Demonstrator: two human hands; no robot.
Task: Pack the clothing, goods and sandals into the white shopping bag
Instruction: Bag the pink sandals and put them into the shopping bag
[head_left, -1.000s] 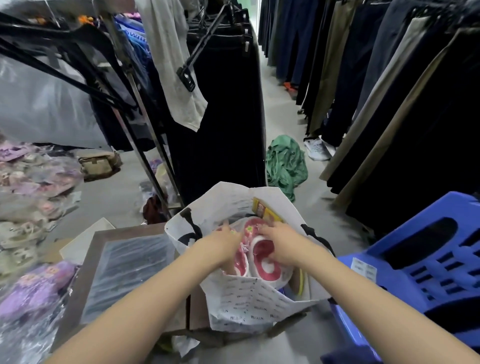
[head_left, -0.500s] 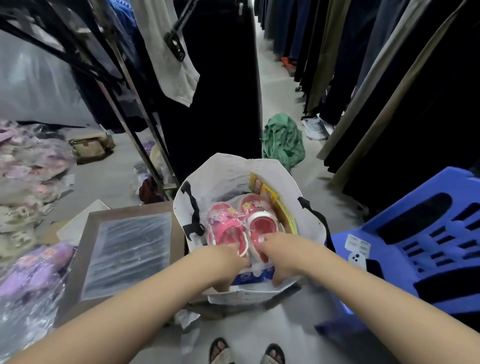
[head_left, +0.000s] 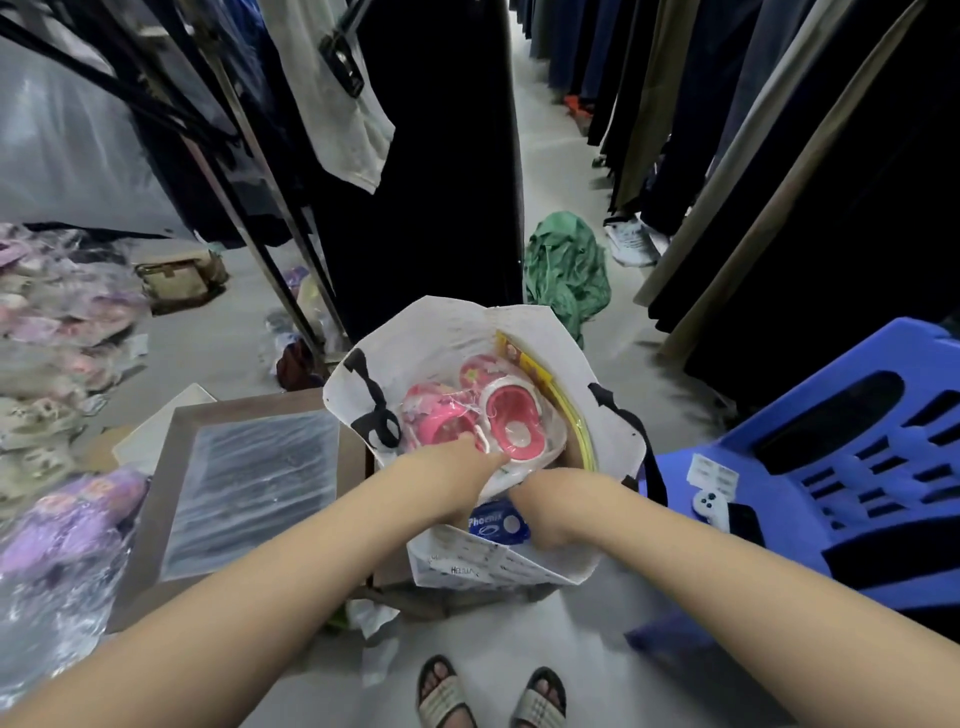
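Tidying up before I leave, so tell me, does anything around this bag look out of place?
Yes. A green garment lies crumpled on the aisle floor beyond the white shopping bag, not hung like the clothes around it. Loose plastic scraps also lie on the floor by the bag's base.

White shopping bag (head_left: 452, 322) at frame ctr, mouth open; pink sandals (head_left: 483, 415) in clear wrap lie on top inside. L hand (head_left: 457, 467) has fingers stretched onto wrap's near edge. R hand (head_left: 556, 499) dips in beside blue pack (head_left: 496, 522), fingers hidden.
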